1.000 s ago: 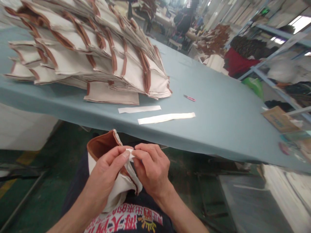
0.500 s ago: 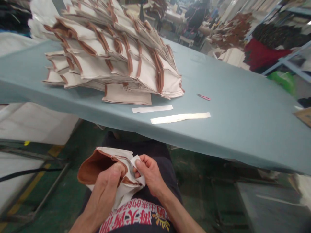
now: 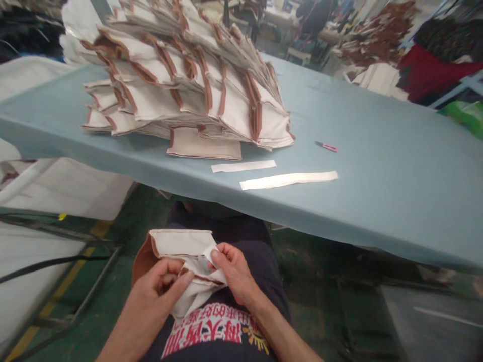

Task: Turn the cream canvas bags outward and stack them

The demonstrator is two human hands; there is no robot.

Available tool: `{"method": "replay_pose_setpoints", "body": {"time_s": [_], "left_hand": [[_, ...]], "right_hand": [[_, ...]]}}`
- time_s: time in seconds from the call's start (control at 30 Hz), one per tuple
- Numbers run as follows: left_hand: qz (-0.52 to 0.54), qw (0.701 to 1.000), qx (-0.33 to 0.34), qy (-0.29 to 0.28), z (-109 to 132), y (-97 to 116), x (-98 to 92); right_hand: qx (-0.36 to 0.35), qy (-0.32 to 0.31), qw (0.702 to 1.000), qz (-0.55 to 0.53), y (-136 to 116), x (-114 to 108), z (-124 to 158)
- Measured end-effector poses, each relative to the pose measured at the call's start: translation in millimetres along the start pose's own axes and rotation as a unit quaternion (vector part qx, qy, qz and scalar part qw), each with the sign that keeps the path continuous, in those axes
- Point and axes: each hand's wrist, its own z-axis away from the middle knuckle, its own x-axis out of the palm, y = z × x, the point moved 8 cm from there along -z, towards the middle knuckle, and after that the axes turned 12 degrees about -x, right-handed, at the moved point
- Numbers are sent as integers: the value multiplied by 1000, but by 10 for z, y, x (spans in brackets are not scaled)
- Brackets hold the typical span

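Over my lap is a cream fabric piece with brown edging, sewn into a pouch-like shape with a brown inside showing at its left end. My left hand is closed on its near layer, thumb on top of a brown-edged seam. My right hand pinches a small white strip between thumb and fingers, against the right end of the piece. The rest of that strip is hidden by the fingers and folds.
A large pile of similar cream and brown pieces stands on the blue-covered table. Near the front edge lie a short white strip and a longer cream strip. Small pink-handled snips lie to their right.
My left hand has come out of a fist at the pouch's opening and now grips the near layer with the thumb on top. The opening shows less; the right hand keeps its pinch.
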Motion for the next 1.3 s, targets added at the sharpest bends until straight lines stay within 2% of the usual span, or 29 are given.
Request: {"method": "replay_pose_setpoints", "body": {"time_s": [0.1,0.2,0.3,0.4,0.47,0.6,0.73,0.83,0.93,1.13,1.3], "left_hand": [[13,1000,-18,2,-66,-13,13],[-46,998,43,5,-58,107,32],[-75,993,93,-19,-47,273,84],[-82,986,134,-55,-57,520,164],[-78,982,154,-82,-56,715,231],[-70,974,179,-120,1,1059,351],[-67,972,176,-144,62,1165,439],[-44,972,156,-170,73,1084,511],[-24,974,146,-173,55,971,555],[-26,968,180,-175,6,875,581],[-17,975,168,-144,10,864,541]], "right_hand": [[-19,13,1000,14,-64,-29,26],[-50,42,997,40,-215,-146,65],[-80,67,992,72,-483,-314,133],[-104,62,985,124,-837,-384,257],[-119,39,979,159,-1078,-324,364],[-145,3,971,190,-1470,-49,540],[-187,30,951,246,-1734,130,568],[-205,50,931,298,-1785,151,528],[-204,59,923,320,-1726,107,492],[-185,73,940,277,-1585,35,468],[-199,88,934,284,-1578,40,438]]}}
